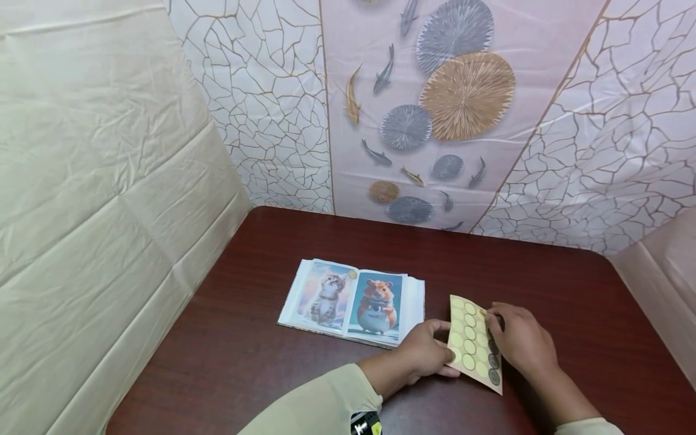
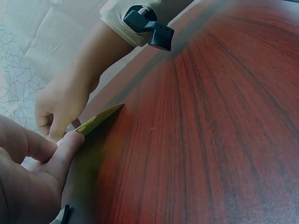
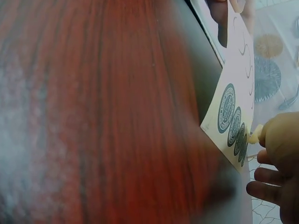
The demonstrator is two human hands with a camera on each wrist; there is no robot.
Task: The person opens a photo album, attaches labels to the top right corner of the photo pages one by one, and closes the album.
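A sheet of round stickers (image 1: 470, 341) is held up at a tilt over the table in the head view. Yellow circles fill most of it, with a column of dark patterned stickers (image 3: 226, 108) along one side. My left hand (image 1: 424, 351) grips its left edge between thumb and fingers. At the opposite edge, my right hand (image 1: 523, 339) pinches a small yellowish sticker (image 3: 255, 134) with thumb and forefinger; whether it is fully off the sheet I cannot tell. Beside the left hand lies an open photo album (image 1: 411, 308), showing a kitten picture (image 1: 325, 296) and a hamster picture (image 1: 376, 307).
On the kitten page's upper right corner is a round gold sticker (image 1: 352, 274). The dark red wooden table (image 1: 228, 362) meets a patterned curtain (image 1: 272, 121) at the back and pale cloth (image 1: 109, 211) on the left.
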